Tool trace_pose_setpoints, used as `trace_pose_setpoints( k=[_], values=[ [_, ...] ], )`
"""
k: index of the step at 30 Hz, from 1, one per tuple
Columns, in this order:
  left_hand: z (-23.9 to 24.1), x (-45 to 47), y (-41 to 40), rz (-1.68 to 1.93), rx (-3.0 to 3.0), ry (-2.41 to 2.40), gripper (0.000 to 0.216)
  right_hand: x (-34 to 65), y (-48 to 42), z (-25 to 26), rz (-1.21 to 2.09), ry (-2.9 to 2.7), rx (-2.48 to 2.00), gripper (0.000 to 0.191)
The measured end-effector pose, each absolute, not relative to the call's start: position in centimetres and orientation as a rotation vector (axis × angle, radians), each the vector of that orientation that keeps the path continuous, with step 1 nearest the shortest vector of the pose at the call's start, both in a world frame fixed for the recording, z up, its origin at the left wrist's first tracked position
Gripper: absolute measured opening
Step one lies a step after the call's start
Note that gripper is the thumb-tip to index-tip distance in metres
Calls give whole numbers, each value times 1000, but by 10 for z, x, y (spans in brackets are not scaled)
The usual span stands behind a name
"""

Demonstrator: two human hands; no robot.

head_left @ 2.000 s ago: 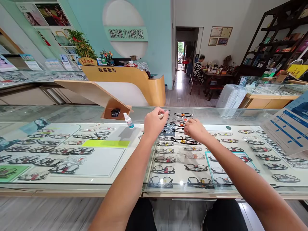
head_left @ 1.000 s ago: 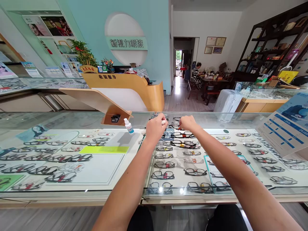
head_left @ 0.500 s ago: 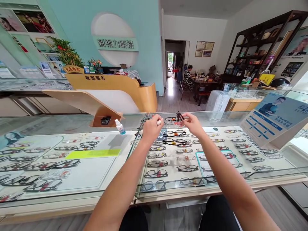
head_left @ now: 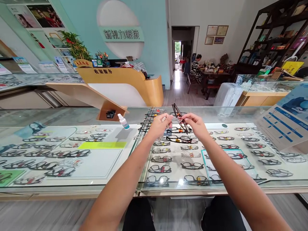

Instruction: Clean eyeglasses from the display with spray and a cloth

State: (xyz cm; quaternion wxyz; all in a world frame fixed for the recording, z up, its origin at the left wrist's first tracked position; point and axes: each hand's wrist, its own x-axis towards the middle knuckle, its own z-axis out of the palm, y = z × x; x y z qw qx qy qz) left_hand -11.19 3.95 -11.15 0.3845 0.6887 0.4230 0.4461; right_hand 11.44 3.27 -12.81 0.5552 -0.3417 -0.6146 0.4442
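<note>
My right hand (head_left: 195, 125) pinches a dark-framed pair of eyeglasses (head_left: 177, 113), tilted upright above the glass counter (head_left: 134, 112). Just to the left, my left hand (head_left: 160, 125) is closed around a small pale thing (head_left: 164, 119), mostly hidden by the fingers; its kind does not show. The fingers of that hand are close to the held eyeglasses, though I cannot tell whether they touch. Below the hands lie more dark eyeglasses (head_left: 179, 139), in rows. A white bottle with a blue label (head_left: 123, 122) stands left of my left hand.
A wooden stand (head_left: 106, 110) rises on the counter at left, and a price sign (head_left: 279, 123) leans at right. Eyeglasses fill the display on both sides of the counter joint. Beyond are a yellow cashier desk (head_left: 154, 91), a wrapped suitcase (head_left: 227, 98) and a seated person (head_left: 196, 69).
My hands have come closer together, with the eyeglasses brought left towards my left hand and turned so more of the frame shows. The camera view has tilted down and shifted left.
</note>
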Motion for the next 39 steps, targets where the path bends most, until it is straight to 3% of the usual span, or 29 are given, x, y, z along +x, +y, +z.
trace_pose_setpoints(
  k=[16, 24, 33, 39],
  values=[
    [-117, -104, 40, 1258, 1739, 1097, 35, 103, 29, -134, 1087, -1426, -818, 27],
    [-121, -104, 46, 1246, 1814, 1027, 32, 108, 36, -138, 1296, -1335, -911, 37],
    [-124, -104, 48, 1241, 1835, 1022, 41, 110, 37, -134, 1426, -1266, -851, 32],
    [-121, -111, 45, 1347, 1932, 1127, 23, 118, 35, -127, 1362, -1342, -883, 27]
  ],
)
